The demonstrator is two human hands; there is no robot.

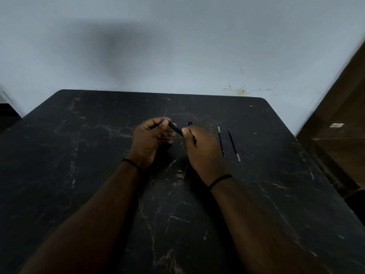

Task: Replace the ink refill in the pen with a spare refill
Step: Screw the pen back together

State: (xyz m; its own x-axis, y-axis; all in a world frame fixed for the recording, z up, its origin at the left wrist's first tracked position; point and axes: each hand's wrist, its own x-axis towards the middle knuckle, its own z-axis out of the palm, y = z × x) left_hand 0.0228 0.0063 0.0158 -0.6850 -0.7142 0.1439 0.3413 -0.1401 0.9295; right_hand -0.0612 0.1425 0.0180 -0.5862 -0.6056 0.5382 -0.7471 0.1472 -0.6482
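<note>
A dark pen (174, 128) with a blue end is held between both hands above the black marbled table (98, 155). My left hand (151, 140) grips its left part, fingers curled round it. My right hand (201, 149) pinches its right end between thumb and fingers. A small dark piece (190, 123), perhaps the pen's cap, shows just past my right hand. Two thin blue refills lie side by side on the table to the right: one refill (221, 141) nearer my right hand, the other refill (234, 145) beyond it.
A pale wall rises behind the table's far edge. A brown wooden surface (339, 123) stands at the right, close to the table's right edge. Both wrists wear thin black bands.
</note>
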